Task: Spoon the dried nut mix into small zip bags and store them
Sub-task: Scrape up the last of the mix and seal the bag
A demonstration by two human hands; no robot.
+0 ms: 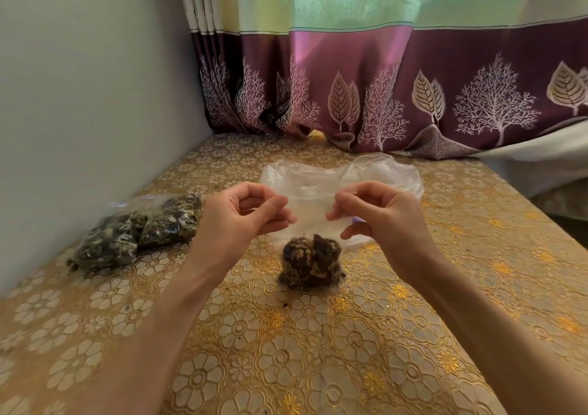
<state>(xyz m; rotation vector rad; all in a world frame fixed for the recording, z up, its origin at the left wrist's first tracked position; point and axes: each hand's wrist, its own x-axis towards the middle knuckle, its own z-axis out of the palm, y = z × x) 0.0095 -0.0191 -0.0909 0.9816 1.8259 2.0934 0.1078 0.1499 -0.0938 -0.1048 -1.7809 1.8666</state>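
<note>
A small bag (pixel 310 263) of nut mix is shown standing on the bench (pixel 350 351), its clear top pinched at either side by the left hand (pixel 246 212) and the right hand (pixel 378 212), fingers curled. The step in hand is judged to be sealing. The zip strips are best aligned and pressed from one end to the other, air being eased out first, with the mix kept below the seal. Two filled bags (pixel 136 231) are stored at the left beside the wall; a large clear bag (pixel 343 176) lies behind.
</note>
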